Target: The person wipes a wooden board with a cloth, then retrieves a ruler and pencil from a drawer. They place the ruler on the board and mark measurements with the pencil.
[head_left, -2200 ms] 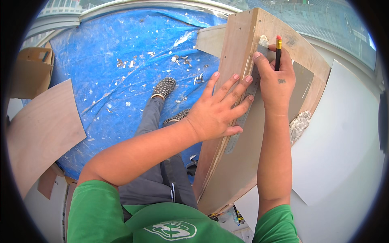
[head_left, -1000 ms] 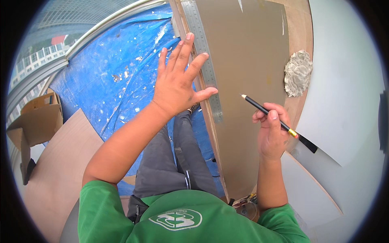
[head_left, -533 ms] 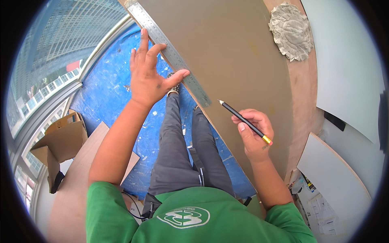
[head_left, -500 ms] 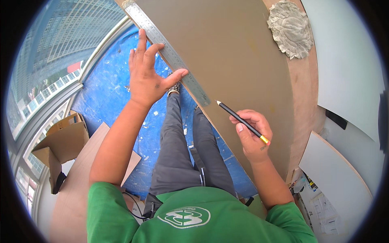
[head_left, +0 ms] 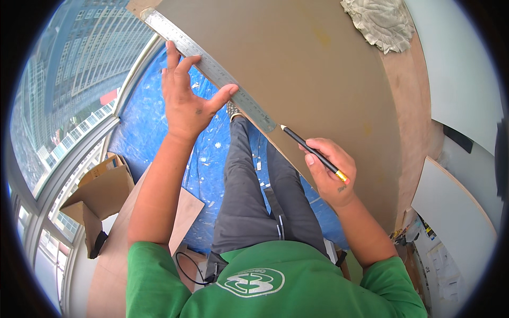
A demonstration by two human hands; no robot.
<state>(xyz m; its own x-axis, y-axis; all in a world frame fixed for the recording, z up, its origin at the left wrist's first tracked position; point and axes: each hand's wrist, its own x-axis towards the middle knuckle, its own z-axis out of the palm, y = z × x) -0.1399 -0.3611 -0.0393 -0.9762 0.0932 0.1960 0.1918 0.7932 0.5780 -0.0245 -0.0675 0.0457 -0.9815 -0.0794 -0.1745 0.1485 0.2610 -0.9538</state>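
Note:
A long steel ruler (head_left: 212, 71) lies along the edge of a brown board (head_left: 313, 79). Spread out over that edge, my left hand (head_left: 188, 100) rests its thumb and fingertips on the ruler, without wrapping round it. My right hand (head_left: 331, 164) pinches a black pencil (head_left: 313, 149) with a gold end. The pencil's pale tip points at the ruler's near end, close beside its corner; whether it touches the board I cannot tell.
A crumpled grey cloth (head_left: 382, 24) lies at the board's far right. Blue sheeting (head_left: 204, 175) covers the floor. Left are a window (head_left: 74, 95), an open cardboard box (head_left: 106, 185) and a wooden panel (head_left: 185, 217). A pale panel (head_left: 450, 206) leans at right.
The pencil tip has come closer to the ruler's near end. My left hand keeps its spread pose on the ruler. The whole view has shifted slightly.

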